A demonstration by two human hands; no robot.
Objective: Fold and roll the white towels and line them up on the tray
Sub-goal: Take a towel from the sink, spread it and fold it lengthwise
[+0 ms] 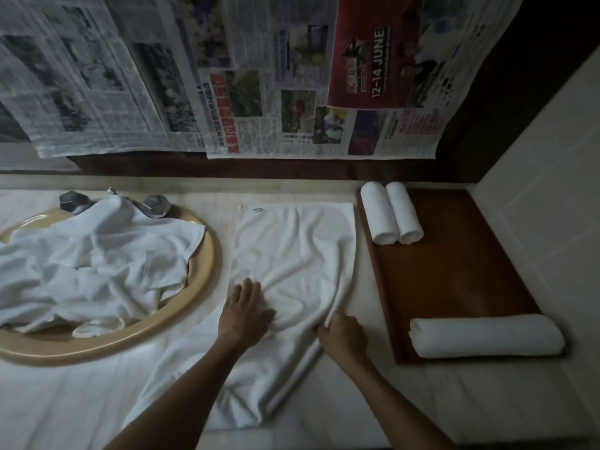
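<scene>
1. A flat white terry towel [292,254] lies spread on the pale marble desk [422,401], between a round beige basin [201,287] and a dark brown wooden tray [454,271]. Its far part lies flat and square; its near part is creased and bunched, running toward the desk's near edge.
2. The left hand [245,311] lies palm down on the towel near its left edge, fingers straight and slightly spread, pressing the cloth. Its grip is open, and nothing is held.
3. The right hand [344,336] is at the towel's right edge, just beside the tray's near left corner. Its fingers are curled and pinch a raised fold of that edge, so this grip has closed on the cloth.
4. The creased middle of the towel lies between the two hands, and most of the flat cloth lies beyond them.
5. On the tray, two small rolled white towels [389,216] lie side by side, touching, at the far left corner. A larger rolled white towel [487,336] lies crosswise at the near end.
6. A heap of crumpled white towels [91,267] fills the basin, partly covering the metal tap handles [156,206].
7. Sheets of newspaper [259,76] hang across the wall behind the desk.
</scene>
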